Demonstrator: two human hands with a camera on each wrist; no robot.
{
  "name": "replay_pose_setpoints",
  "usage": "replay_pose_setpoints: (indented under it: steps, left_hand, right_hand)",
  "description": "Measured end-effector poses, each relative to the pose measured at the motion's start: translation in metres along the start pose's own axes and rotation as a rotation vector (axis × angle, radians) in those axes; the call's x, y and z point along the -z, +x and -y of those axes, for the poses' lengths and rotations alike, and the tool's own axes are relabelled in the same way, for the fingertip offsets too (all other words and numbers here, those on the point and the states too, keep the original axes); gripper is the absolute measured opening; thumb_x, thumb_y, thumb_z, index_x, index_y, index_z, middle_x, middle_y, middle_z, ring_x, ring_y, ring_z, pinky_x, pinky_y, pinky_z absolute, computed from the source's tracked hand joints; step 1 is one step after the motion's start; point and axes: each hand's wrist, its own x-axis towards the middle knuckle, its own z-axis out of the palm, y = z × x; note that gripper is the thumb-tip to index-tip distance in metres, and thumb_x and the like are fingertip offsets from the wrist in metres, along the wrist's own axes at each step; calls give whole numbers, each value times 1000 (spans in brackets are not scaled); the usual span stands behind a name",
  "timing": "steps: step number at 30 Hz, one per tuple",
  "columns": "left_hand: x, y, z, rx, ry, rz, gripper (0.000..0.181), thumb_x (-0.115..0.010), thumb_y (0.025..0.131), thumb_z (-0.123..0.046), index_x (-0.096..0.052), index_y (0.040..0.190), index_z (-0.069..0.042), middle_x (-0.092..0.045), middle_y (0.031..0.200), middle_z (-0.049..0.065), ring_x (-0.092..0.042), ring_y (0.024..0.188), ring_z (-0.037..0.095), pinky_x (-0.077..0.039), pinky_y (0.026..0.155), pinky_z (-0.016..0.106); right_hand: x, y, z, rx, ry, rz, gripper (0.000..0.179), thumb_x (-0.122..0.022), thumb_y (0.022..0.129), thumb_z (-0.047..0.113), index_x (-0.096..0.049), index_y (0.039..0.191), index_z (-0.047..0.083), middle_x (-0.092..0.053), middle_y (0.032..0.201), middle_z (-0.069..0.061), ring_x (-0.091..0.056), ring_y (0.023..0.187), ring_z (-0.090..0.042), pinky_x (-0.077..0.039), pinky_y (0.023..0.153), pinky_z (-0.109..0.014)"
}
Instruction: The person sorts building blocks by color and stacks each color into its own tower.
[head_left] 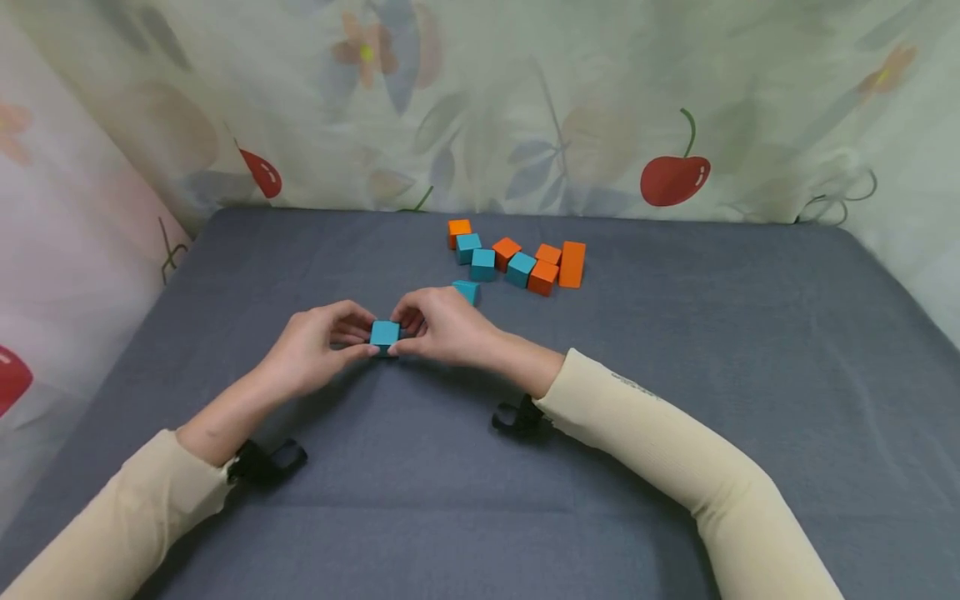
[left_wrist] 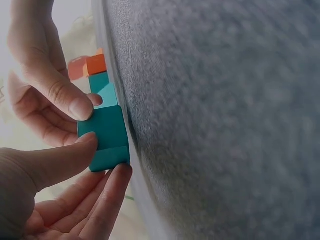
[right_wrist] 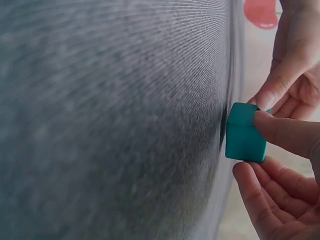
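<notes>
A blue cube (head_left: pixel 385 334) stands on the grey cloth, between my two hands. My left hand (head_left: pixel 313 346) holds its left side, thumb in front and fingers behind. From the other side my right hand (head_left: pixel 447 327) holds it the same way, the two thumbs almost meeting at the front. In the left wrist view the cube (left_wrist: pixel 103 132) shows its front face under the left thumb (left_wrist: pixel 75 152). The right wrist view has the right thumb (right_wrist: pixel 287 132) on the cube (right_wrist: pixel 245 140). Partly hidden behind the right hand is another blue block (head_left: pixel 467 290) with a slanted outline.
Farther back lie several blocks in a loose row: blue cubes (head_left: pixel 483 264), orange cubes (head_left: pixel 543 277) and a longer orange block (head_left: pixel 572 265) at the right end. A patterned curtain (head_left: pixel 510 108) hangs along the cloth's (head_left: pixel 712 350) far edge.
</notes>
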Motion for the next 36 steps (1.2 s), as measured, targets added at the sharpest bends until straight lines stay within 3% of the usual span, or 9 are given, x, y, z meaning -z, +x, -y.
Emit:
replay_pose_setpoints:
  steps: [20,27,36]
  left_hand:
    - [12,1,15,48,-24,40,32,-67,90,-9,-59,118,4,-64,114,23,-65,104,34,-55,85,41]
    - [10,4,17,24,-18,48,36,-68,89,-7,-59,121,3,-64,113,23,-65,103,34,-55,87,43]
    - [10,7,15,53,12,39,37,-69,88,-8,-60,121,5,-64,114,25,-65,103,36,-54,87,46]
  right_hand:
    - [-11,19,8,-42,0,37,31,-76,83,23,-67,107,4,-68,100,-6,-62,89,-14,-49,77,-16]
    - [-11,19,7,-36,8,51,32,-75,84,21,-66,109,4,-67,103,-7,-63,92,-15,-50,79,-18]
    - [-4,12,-6,-13,31,77,41,-76,83,23,-65,117,4,-66,109,-7,-61,99,-16,-50,82,-17]
